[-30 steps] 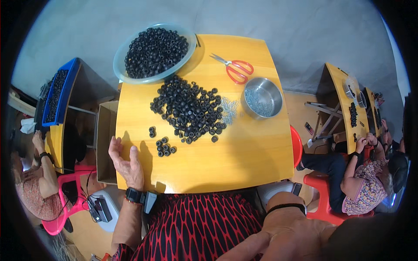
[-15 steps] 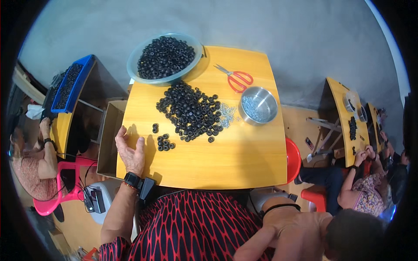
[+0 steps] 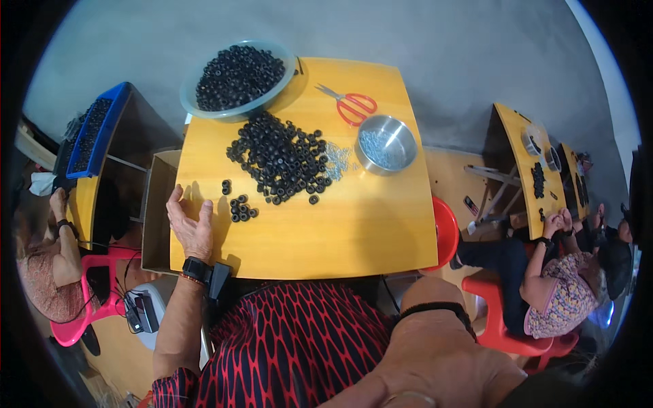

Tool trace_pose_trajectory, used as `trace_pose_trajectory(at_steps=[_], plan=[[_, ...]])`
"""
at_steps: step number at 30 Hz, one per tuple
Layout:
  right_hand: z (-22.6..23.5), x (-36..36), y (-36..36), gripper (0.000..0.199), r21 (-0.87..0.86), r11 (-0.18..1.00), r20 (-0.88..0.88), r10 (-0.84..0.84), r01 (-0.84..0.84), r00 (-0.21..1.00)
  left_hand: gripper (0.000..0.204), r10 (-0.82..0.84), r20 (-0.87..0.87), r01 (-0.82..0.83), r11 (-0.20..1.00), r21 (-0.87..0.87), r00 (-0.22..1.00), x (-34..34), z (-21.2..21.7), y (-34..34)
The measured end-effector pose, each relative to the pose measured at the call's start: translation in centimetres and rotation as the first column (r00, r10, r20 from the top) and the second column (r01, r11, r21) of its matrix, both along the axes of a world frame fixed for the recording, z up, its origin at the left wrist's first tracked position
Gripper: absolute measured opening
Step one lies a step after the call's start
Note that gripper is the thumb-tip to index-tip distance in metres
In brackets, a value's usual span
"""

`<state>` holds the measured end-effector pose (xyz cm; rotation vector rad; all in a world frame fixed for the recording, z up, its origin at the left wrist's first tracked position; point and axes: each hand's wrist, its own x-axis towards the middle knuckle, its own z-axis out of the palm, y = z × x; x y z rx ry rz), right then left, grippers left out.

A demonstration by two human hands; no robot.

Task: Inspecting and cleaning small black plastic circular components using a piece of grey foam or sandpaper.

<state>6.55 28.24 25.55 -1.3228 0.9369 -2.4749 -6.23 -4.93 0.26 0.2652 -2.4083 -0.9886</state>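
Observation:
My left hand [image 3: 191, 228] rests at the left edge of the yellow table [image 3: 326, 245], fingers apart and holding nothing. Beside it lie several black ring-shaped pieces [image 3: 243, 209] in a small group. A larger heap of the same black pieces [image 3: 279, 160] covers the middle of the table, with small silver metal bits [image 3: 337, 163] spilled along its right side. Close to the camera, at the lower edge, my right hand [image 3: 449, 360] is raised well short of the table. Its back and wrist show, but its fingers are mostly cut off.
A clear basin [image 3: 286, 81] full of black pieces stands at the far left. Red-handled scissors [image 3: 355, 109] lie near a steel bowl [image 3: 408, 153] of silver bits. A red basin [image 3: 445, 233] sits by the right edge. People work at tables on both sides.
The view has shifted, so the table sits slightly higher and further left. My right hand has come closer to the camera and looks larger. The left hand stays at the table edge.

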Motion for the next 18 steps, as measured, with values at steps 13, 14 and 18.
trace_pose_trajectory(at_steps=[13,14,18], plan=[[-8.8,-4.8,-2.7,0.076,-0.156,0.985,0.012,-0.067,0.068,0.998,0.052,-0.007,-0.145,0.043,0.969,0.242,0.989,1.1,0.3,-0.6],[-9.1,-4.8,-1.4,0.097,-0.018,0.987,0.073,-0.158,0.159,0.985,0.048,-0.029,-0.152,0.058,0.98,0.188,0.988,1.1,1.0,-0.3],[-10.6,-3.9,0.4,0.092,0.467,0.761,0.36,-0.629,0.451,0.689,0.026,-0.251,-0.17,0.283,0.939,0.198,0.953,1.3,3.3,2.9]])
